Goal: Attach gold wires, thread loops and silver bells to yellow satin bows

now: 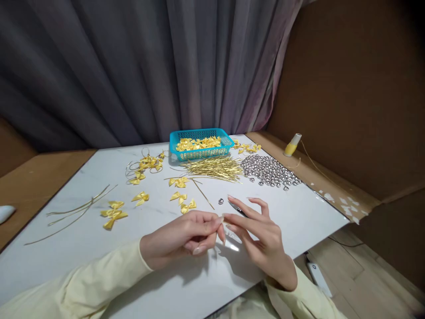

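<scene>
My left hand is closed in a pinch above the white table, on something too small to make out. My right hand is beside it; its index fingertip and thumb meet the left fingertips, while the other fingers are spread. A dark, slim tool lies by the right fingers. Just beyond the hands sit a single silver bead and loose yellow bows. Farther back are a pile of gold wire ties and a heap of silver beads.
A blue basket of yellow bows stands at the back of the table. More bows and gold wires lie left. A thread spool stands back right, near white scraps. A grey curtain hangs behind.
</scene>
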A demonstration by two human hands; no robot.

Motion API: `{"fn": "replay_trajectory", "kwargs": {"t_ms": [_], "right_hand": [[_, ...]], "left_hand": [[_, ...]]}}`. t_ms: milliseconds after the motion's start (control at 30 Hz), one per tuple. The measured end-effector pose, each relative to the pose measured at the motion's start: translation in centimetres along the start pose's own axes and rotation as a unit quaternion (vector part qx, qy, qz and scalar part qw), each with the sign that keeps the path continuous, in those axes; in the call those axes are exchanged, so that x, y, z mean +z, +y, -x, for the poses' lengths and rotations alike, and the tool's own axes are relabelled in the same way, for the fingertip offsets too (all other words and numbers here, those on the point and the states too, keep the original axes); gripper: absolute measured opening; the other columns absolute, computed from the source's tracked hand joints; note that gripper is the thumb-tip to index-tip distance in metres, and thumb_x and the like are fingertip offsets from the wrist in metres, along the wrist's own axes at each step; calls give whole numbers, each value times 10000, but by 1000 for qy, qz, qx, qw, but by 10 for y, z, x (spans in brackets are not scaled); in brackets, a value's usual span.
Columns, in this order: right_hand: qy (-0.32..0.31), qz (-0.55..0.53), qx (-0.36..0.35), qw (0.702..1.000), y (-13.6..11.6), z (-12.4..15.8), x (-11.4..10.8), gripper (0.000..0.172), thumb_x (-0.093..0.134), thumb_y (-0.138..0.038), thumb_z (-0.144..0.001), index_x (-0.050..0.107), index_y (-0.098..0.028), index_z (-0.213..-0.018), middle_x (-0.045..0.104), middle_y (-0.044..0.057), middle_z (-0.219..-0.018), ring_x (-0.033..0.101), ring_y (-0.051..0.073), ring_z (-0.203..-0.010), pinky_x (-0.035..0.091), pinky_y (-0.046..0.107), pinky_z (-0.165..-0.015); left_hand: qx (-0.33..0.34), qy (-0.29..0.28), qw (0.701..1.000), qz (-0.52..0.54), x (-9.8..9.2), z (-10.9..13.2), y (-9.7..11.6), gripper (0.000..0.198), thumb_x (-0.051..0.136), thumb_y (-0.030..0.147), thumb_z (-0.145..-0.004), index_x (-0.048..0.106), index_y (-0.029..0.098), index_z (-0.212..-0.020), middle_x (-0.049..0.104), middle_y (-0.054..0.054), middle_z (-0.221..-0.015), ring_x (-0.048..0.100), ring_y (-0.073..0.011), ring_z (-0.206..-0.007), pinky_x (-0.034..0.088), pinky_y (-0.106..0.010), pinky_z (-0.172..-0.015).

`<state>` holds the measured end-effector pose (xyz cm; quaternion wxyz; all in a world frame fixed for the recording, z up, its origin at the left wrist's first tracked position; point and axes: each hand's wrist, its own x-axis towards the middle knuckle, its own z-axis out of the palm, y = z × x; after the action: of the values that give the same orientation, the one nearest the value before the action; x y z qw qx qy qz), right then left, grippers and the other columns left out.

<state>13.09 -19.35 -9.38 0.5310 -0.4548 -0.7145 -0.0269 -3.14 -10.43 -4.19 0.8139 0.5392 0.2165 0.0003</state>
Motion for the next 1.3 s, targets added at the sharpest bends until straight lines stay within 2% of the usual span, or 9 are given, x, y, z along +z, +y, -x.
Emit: {"fn": "replay_trajectory", "kwargs": {"t_ms": [133,233,367,567,833,1033,1167,1233,1300], "right_hand": [[-18,20,-27,999,-1,-1,2,252,423,-15,-822,591,-192,-885,706,10,-724,619,223,-1004,294,434,-917],[-30,3,-13,999,-1,1,5,261,399,-12,-803,579,-188,-872,676,12,-706,658,185,-830,341,419,-863],[-30,-33,-1,999,-2,6,9,234,405,-33,-810,571,-173,-897,631,34,-705,600,153,-664,403,344,-671],[-7,13,-4,1000,-3,11,16,163,426,-69,-823,559,-164,-816,560,32,-615,482,147,-558,355,319,-571],[-22,55,35,998,-3,10,14,185,383,-112,-852,528,-163,-749,431,0,-531,379,133,-488,290,282,-489],[-39,2,70,997,-3,9,12,169,395,-115,-870,501,-173,-752,466,-2,-566,412,116,-497,314,256,-494],[17,-23,119,992,-2,8,6,147,411,-149,-883,518,-175,-785,522,10,-628,462,118,-535,357,250,-518],[31,-35,161,986,1,5,0,131,415,-182,-891,540,-179,-853,578,36,-736,533,141,-649,407,261,-590],[-10,-75,202,977,4,3,-5,160,434,-215,-890,539,-190,-1008,619,65,-922,575,171,-854,441,282,-716]], "left_hand": [[5,20,999,41,0,0,-1,228,516,312,-853,592,126,-745,335,90,-392,128,-40,-347,95,-212,-385],[-3,46,998,53,1,-2,-2,226,539,323,-839,609,127,-750,315,97,-367,113,-38,-342,106,-201,-376],[-2,70,996,59,0,-4,-4,250,536,335,-836,640,120,-760,307,95,-342,87,-42,-343,102,-214,-371],[-25,111,992,52,2,-5,-3,217,565,316,-814,629,129,-901,331,94,-465,70,-37,-395,49,-212,-396],[-9,95,992,-78,4,-7,-4,351,495,422,-840,584,132,-662,365,66,-466,162,-59,-416,139,-230,-432],[-25,55,997,-50,1,-7,-3,299,505,362,-846,606,119,-702,402,60,-477,178,-51,-413,144,-225,-428],[-38,63,997,-24,-4,-8,-5,230,507,320,-852,625,124,-866,529,17,-610,162,-36,-408,106,-216,-412],[-45,59,997,-14,-5,-8,-5,227,502,310,-858,625,124,-902,515,23,-596,144,-35,-405,86,-212,-406],[-49,53,997,-8,-5,-7,-4,227,496,308,-863,626,123,-882,448,50,-514,133,-39,-398,81,-211,-401]]}}
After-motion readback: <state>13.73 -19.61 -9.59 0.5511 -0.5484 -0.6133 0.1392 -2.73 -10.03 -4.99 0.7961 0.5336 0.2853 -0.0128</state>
